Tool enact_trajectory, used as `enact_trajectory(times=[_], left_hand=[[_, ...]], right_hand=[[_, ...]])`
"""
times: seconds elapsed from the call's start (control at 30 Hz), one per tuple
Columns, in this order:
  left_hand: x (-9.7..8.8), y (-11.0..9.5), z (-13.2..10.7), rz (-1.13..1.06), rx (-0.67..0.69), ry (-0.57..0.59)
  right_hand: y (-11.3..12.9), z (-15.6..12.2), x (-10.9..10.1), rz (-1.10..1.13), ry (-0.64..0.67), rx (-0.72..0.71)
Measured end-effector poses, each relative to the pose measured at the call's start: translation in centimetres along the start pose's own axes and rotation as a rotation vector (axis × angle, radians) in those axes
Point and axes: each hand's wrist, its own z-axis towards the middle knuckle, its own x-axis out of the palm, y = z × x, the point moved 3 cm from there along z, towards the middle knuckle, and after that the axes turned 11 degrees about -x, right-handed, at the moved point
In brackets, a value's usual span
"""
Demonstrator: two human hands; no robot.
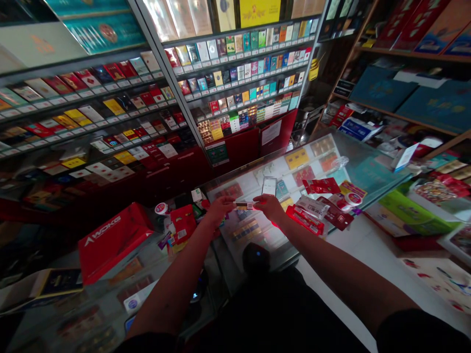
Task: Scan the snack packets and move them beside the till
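Note:
A small slim pack with a barcode label (244,206) is stretched level between my two hands above the glass counter. My left hand (222,208) pinches its left end. The fingers of my right hand (269,206) close on the right end, and red light falls on that hand's edge. Just beyond the right hand is a white rectangular panel with a dark frame (270,186), perhaps a phone or a small display. A dark rounded device with a blue light (256,258) stands nearer to me. What is printed on the pack is too small to read.
Red and brown snack packets (312,206) and a round tub (353,198) lie right of my hands. A big red box (116,240) and more packets (183,223) are on the left. Shelves of cigarette packs (235,73) rise behind the glass counter (250,171).

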Motion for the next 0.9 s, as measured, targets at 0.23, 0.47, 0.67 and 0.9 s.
enact_trajectory(times=[0.23,0.47,0.67,0.9], left_hand=[[1.5,0.0,-0.8,-0.033,-0.049,0.026],[3.0,0.5,-0.8,-0.049,0.008,0.145],[4.0,1.3,-0.6,-0.013,0.029,0.230],[4.9,2.8,-0.6,0.034,-0.003,0.293]], right_hand=[[0.1,-2.2,-0.9,0.130,-0.044,0.077],[1.0,-5.0,-3.0,0.064,-0.104,0.053],[-1.0,-6.7,-2.9,0.185,-0.090,0.082],[-2.7,-8.3,-3.2,0.120,-0.109,0.086]])
